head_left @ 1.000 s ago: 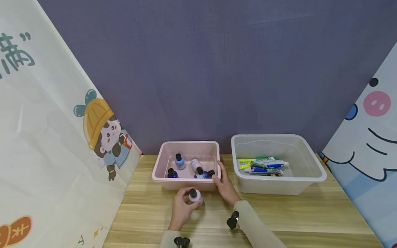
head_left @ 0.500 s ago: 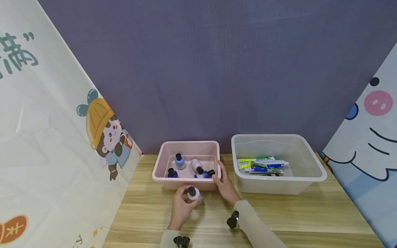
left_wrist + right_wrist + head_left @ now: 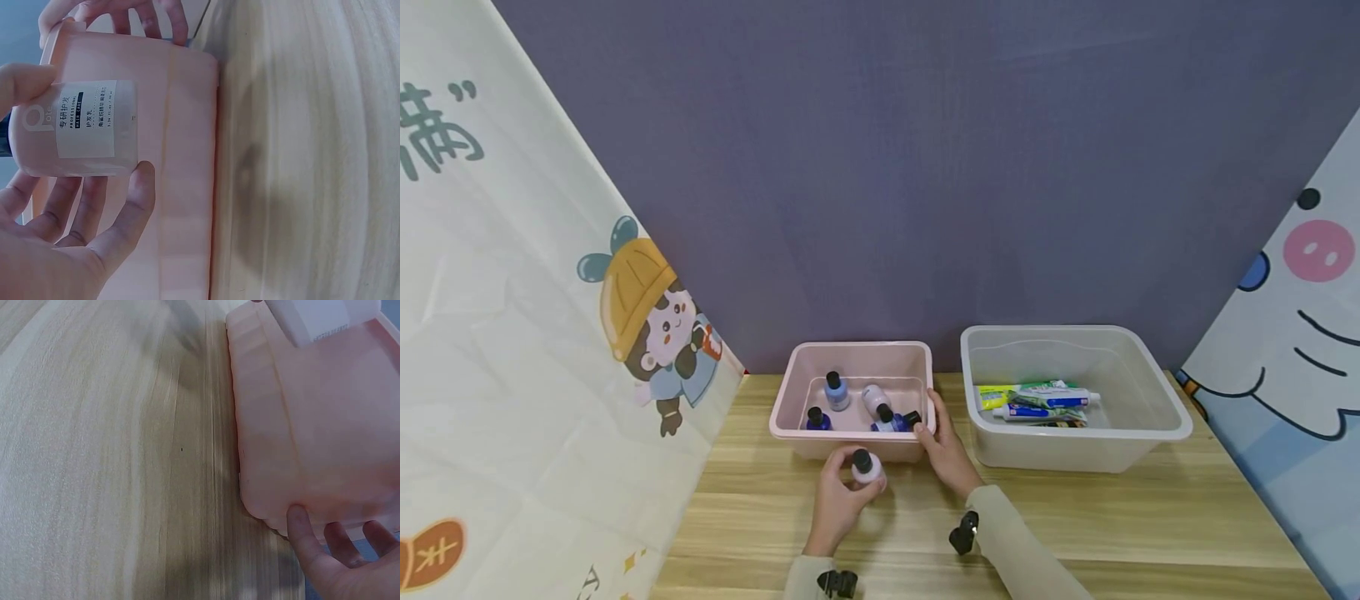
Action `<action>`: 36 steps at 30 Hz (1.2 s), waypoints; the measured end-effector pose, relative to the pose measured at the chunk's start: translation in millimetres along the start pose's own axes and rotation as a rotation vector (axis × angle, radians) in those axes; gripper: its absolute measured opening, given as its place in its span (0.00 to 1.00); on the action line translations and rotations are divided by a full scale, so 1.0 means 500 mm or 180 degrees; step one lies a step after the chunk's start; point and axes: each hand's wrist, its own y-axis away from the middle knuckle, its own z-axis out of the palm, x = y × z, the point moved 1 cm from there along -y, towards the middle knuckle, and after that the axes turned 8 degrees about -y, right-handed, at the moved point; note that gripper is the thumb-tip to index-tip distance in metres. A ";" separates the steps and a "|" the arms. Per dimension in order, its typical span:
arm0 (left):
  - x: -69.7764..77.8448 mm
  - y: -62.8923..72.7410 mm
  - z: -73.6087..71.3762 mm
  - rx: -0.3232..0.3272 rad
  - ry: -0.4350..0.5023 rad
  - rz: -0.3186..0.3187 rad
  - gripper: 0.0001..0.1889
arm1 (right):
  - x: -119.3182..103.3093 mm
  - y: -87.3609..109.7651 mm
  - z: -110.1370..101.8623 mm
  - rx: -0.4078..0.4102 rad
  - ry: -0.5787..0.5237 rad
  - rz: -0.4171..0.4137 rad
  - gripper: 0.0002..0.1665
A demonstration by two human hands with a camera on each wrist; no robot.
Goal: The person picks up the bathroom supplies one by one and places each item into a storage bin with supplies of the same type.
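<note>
My left hand (image 3: 837,508) holds a small hair-care bottle (image 3: 867,468) with a black cap and pale lilac body, in front of the pink bin (image 3: 850,450). In the left wrist view, the bottle's white label (image 3: 87,119) faces the camera, fingers on one side of it and thumb on the other. At the bin's front right corner, my right hand (image 3: 951,458) grips the wall, its thumb in front and fingers along the right side. Inside the bin stand a light blue bottle (image 3: 837,395) and a dark blue bottle (image 3: 818,422); a pale bottle (image 3: 874,400) lies tipped.
More blue bottles (image 3: 891,422) lie in the bin's front right corner. To the right stands a larger white bin (image 3: 1082,454) with several toothpaste tubes (image 3: 1037,402). Both bins stand on a wooden table (image 3: 1112,533) against a dark cloth backdrop (image 3: 925,183).
My left hand has shifted the hair-care bottle slightly left and toward the pink bin. The right hand keeps its grip on the corner.
</note>
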 end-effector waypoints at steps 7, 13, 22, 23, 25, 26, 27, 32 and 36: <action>0.008 -0.003 -0.006 0.0013 0.0022 0.0062 0.30 | -0.002 0.001 0.000 -0.0010 0.0025 0.0014 0.42; 0.017 -0.006 -0.010 0.0036 0.0059 0.0007 0.31 | -0.001 -0.001 0.002 -0.0014 0.0062 0.0058 0.41; 0.017 -0.012 -0.017 0.0076 -0.0053 0.0120 0.29 | 0.002 -0.001 0.003 -0.0018 0.0027 0.0041 0.41; 0.018 -0.012 -0.018 0.0082 -0.0053 0.0132 0.29 | 0.002 -0.001 0.003 -0.0015 0.0031 0.0039 0.41; 0.021 -0.012 -0.021 0.0092 -0.0056 0.0137 0.29 | 0.002 -0.001 0.003 -0.0013 0.0030 0.0039 0.41; 0.023 -0.012 -0.023 0.0099 -0.0056 0.0139 0.29 | 0.002 -0.001 0.003 -0.0010 0.0036 0.0043 0.41; 0.025 -0.012 -0.024 0.0102 -0.0054 0.0132 0.29 | 0.002 -0.002 0.004 -0.0008 0.0040 0.0047 0.41; 0.029 -0.014 -0.028 0.0102 -0.0052 0.0140 0.28 | 0.002 -0.002 0.004 0.0005 0.0064 0.0070 0.42; 0.030 -0.016 -0.030 0.0103 -0.0035 0.0154 0.27 | 0.002 -0.003 0.004 -0.0002 0.0070 0.0082 0.42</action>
